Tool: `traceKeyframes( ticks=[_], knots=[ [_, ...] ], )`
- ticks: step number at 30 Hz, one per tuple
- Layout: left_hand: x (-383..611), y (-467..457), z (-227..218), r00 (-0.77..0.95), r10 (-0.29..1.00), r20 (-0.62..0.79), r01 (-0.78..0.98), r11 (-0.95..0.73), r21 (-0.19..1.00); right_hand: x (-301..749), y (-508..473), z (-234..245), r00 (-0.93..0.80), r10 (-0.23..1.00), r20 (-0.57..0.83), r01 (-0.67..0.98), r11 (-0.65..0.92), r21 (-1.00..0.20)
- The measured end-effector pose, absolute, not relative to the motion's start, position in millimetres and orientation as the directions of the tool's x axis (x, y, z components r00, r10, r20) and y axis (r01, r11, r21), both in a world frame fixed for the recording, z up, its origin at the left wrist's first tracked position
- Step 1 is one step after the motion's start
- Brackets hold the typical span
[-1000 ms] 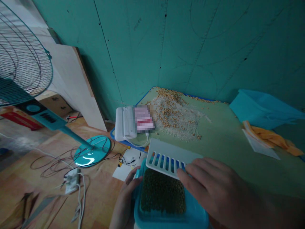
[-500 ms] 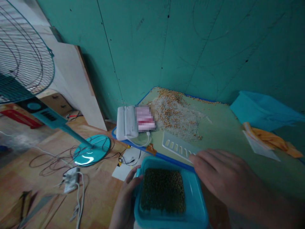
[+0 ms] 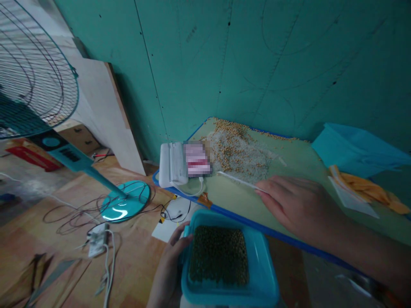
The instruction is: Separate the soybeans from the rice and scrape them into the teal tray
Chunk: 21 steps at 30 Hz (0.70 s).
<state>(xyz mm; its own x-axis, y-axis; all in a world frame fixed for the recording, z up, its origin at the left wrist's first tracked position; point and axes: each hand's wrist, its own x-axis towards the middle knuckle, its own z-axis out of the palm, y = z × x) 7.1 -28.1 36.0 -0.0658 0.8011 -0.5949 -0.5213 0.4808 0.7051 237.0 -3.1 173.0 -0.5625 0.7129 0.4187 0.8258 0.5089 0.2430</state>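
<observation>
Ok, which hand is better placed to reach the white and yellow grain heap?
Probably the right hand: it holds a thin white plastic tool by the heap, while the left hand grips a boxy blue plastic tub.

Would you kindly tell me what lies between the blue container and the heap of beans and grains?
In the head view, the table's blue edge, a strip of green tabletop and, seen edge-on, the white scoop in the right hand lie there.

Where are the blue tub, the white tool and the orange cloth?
Blue tub (image 3: pixel 259 263), head view: bare inside, right part.
White tool (image 3: pixel 239 180), head view: middle of visible edge.
Orange cloth (image 3: pixel 369 188), head view: its crumpled middle.
</observation>
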Motion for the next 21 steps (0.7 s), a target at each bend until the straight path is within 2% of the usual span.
traceKeyframes(
  ticks=[3, 13, 21],
  knots=[
    [6.3, -29.6, 40.9, 0.016, 0.808, -0.588, -0.546, 0.5, 0.673, 235.1, -4.0, 173.7, -0.578, 0.693, 0.431, 0.815, 0.524, 0.249],
    [4.1, -29.2, 40.4, 0.023, 0.792, -0.611, -0.57, 0.512, 0.642, 234.7, -18.9, 174.5, -0.61, 0.657, 0.443, 0.786, 0.571, 0.235],
    [2.8, -32.8, 42.5, -0.027, 0.824, -0.566, -0.526, 0.47, 0.708, 236.7, -28.1, 173.1, -0.657, 0.616, 0.435, 0.742, 0.631, 0.227]
  ],
)
